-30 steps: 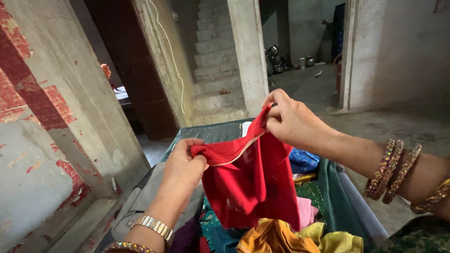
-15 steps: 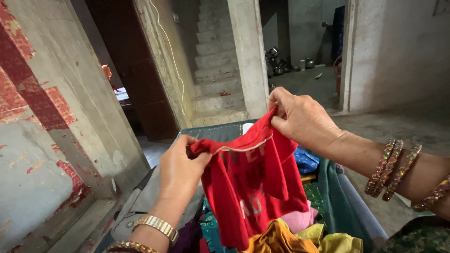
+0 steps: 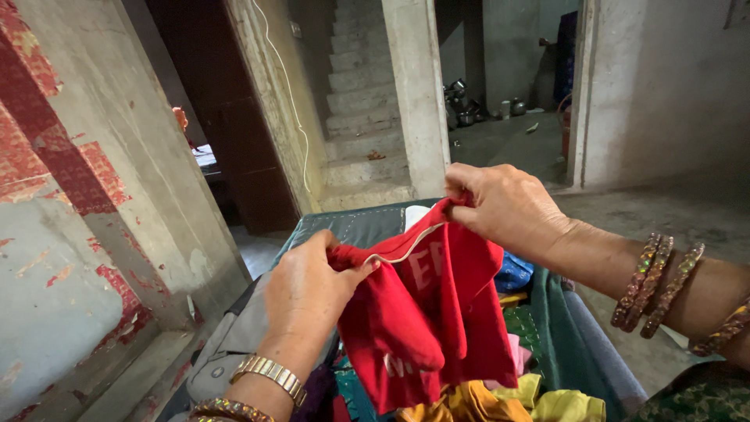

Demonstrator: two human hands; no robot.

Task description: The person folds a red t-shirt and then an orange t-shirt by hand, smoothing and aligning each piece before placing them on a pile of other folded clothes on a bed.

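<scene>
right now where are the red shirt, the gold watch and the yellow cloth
red shirt (image 3: 426, 312), head view, on the hanging front panel
gold watch (image 3: 272, 375), head view, on the band at the left wrist
yellow cloth (image 3: 566, 406), head view, on the crumpled fold in the pile

Inside a plain, unfinished home: bare concrete stairs (image 3: 363, 101) climb between rough pillars, metal cooking pots (image 3: 469, 105) sit on the floor beyond, and mixed clothes (image 3: 500, 395) are heaped on a green bed (image 3: 367, 223).
</scene>
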